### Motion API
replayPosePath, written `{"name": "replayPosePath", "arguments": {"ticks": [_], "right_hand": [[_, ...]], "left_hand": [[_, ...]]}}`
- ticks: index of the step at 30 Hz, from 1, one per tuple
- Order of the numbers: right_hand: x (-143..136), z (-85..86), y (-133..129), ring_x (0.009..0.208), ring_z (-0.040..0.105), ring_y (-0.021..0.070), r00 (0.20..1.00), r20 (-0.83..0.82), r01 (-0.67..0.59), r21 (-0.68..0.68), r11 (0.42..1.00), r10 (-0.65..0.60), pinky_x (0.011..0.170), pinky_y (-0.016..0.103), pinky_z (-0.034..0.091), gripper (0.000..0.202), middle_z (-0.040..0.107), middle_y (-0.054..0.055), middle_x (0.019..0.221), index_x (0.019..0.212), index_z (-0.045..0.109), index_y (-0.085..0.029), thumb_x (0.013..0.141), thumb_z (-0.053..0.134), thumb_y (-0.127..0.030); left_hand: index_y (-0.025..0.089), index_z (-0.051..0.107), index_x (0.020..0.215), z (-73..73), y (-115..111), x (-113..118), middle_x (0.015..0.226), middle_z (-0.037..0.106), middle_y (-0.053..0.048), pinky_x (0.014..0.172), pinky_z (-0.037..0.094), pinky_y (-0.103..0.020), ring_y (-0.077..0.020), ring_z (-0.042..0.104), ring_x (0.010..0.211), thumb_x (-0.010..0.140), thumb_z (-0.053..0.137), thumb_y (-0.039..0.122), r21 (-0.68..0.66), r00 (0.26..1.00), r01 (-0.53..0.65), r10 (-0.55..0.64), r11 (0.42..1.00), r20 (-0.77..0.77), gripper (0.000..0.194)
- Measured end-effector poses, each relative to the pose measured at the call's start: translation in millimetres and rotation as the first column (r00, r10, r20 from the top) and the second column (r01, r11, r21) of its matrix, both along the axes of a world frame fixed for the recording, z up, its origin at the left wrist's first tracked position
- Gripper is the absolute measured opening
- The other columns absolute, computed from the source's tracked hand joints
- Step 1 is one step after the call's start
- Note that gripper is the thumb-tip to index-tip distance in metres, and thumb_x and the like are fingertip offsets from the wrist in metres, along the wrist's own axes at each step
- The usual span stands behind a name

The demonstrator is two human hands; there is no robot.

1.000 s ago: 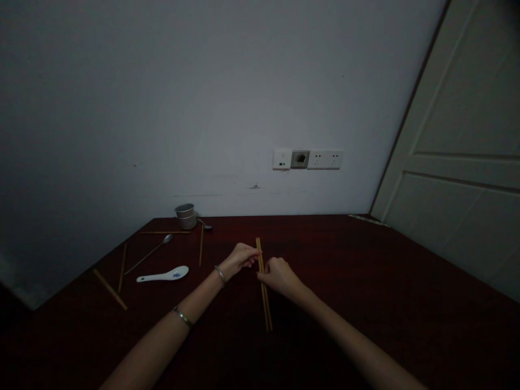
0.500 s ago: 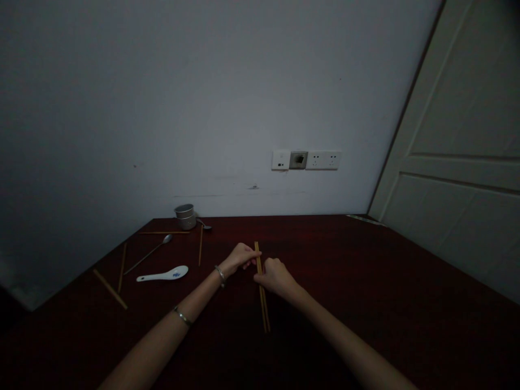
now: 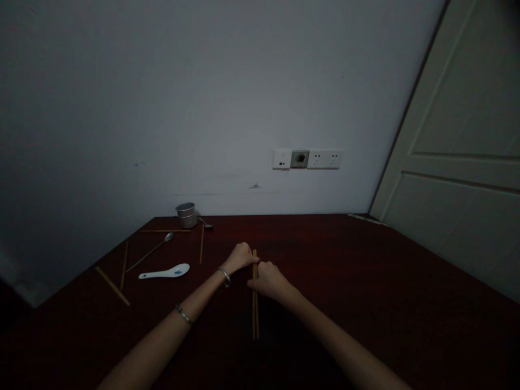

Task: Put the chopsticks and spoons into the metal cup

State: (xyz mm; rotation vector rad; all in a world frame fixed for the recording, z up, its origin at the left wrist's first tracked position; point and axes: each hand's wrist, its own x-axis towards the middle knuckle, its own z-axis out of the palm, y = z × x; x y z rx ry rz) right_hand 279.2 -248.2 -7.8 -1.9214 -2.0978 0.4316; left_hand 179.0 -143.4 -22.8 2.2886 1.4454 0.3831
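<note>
A pair of wooden chopsticks [image 3: 255,317] lies side by side in front of me, pointing away from me. My left hand [image 3: 242,257] pinches them near the far end, thumb against the sticks. Lower down, my right hand [image 3: 270,279] is closed round the same pair from the right, its thumb across them. The near ends stick out below my right hand, slightly apart. Fingers of both hands are partly hidden behind the knuckles. Two bracelets, one at the wrist [image 3: 225,277] and one higher up, circle my left arm.
On the dark red table [image 3: 345,281], left of my hands, lie a white ceramic spoon [image 3: 164,272], a long-handled metal spoon [image 3: 150,253] and several loose chopsticks [image 3: 112,286]. A grey metal cup [image 3: 187,215] and a small spoon [image 3: 206,223] stand near the wall, below the sockets [image 3: 325,159].
The chopsticks have swung nearly straight, their near ends moving left and slightly toward me. My right hand has shifted a little left and down, closer to my left hand.
</note>
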Motion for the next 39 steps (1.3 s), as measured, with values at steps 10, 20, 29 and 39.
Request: {"name": "replayPosePath", "arguments": {"ticks": [10,20,29,39], "right_hand": [[-3,-4.9,3,0.083,0.065,0.0268,0.999,0.026,-0.035,0.006,0.999,0.035,0.068,0.029,0.046,0.033,0.068,0.017,0.089,0.089,0.067,-0.009,0.067,0.055,-0.031],[-1,-3.0,3,0.079,0.065,0.0223,0.999,-0.029,-0.045,-0.022,0.999,0.044,0.064,0.025,0.045,0.028,0.069,0.012,0.082,0.088,0.067,-0.014,0.07,0.055,-0.031],[2,-0.7,3,0.071,0.065,0.0195,0.993,-0.1,-0.065,-0.04,0.997,0.061,0.059,0.023,0.042,0.022,0.069,0.008,0.073,0.08,0.067,-0.017,0.073,0.053,-0.032],[42,7.2,24,0.042,0.053,0.0126,0.982,-0.187,0.007,-0.109,0.994,-0.027,0.044,0.021,0.034,0.039,0.058,0.005,0.048,0.049,0.054,-0.016,0.078,0.047,-0.041]], "left_hand": [[0.009,0.066,0.059,12.9,-9,0,0.056,0.061,-0.007,0.049,0.033,-0.021,-0.014,0.055,0.056,0.063,0.061,0.027,0.016,0.997,-0.024,0.025,1.0,-0.072,0.019],[0.011,0.064,0.056,11.5,-6,-4,0.051,0.057,-0.004,0.048,0.032,-0.021,-0.0133,0.053,0.054,0.064,0.061,0.029,0.025,0.996,-0.001,0.003,1.0,-0.089,0.02],[0.012,0.063,0.054,14.4,-7,-6,0.048,0.054,-0.002,0.05,0.033,-0.021,-0.0128,0.052,0.054,0.066,0.062,0.033,0.028,0.995,0.005,-0.002,1.0,-0.098,0.023],[0.01,0.065,0.06,13.8,-2,-8,0.056,0.06,-0.01,0.048,0.03,-0.024,-0.0146,0.053,0.052,0.072,0.055,0.039,0.12,0.995,0.01,0.002,0.993,-0.104,0.033]]}}
